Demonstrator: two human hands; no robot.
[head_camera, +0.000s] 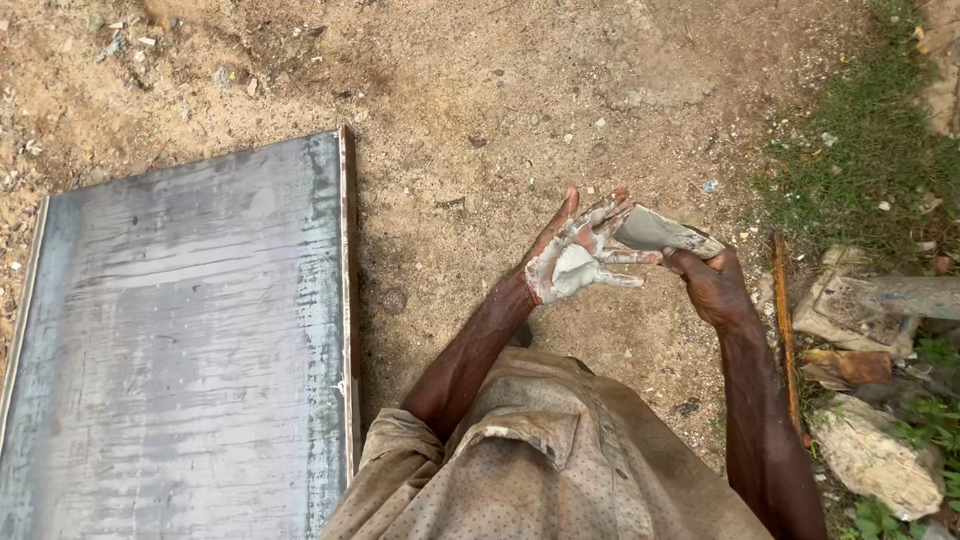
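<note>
- Left hand (578, 258), palm up and fingers spread apart, carries a lump of pale grey putty (572, 265).
- Right hand (712, 285), grip clamped on a flat grey putty-smeared scraper blade (655, 230), sits at three o'clock of the left.
- Large grey steel sheet (180, 330) lies on the sandy ground (470, 110) at nine o'clock.

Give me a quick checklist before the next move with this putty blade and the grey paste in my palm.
1. Left hand open, palm up: ok.
2. Grey paste sitting in that palm: ok.
3. Right hand gripping the flat blade: ok.
4. Blade tip meeting the left fingers: ok.
5. Blade free of paste: not ok, smeared grey.
6. Metal sheet lying flat on the ground: ok; whether its surface is dry, cannot tell.
</note>
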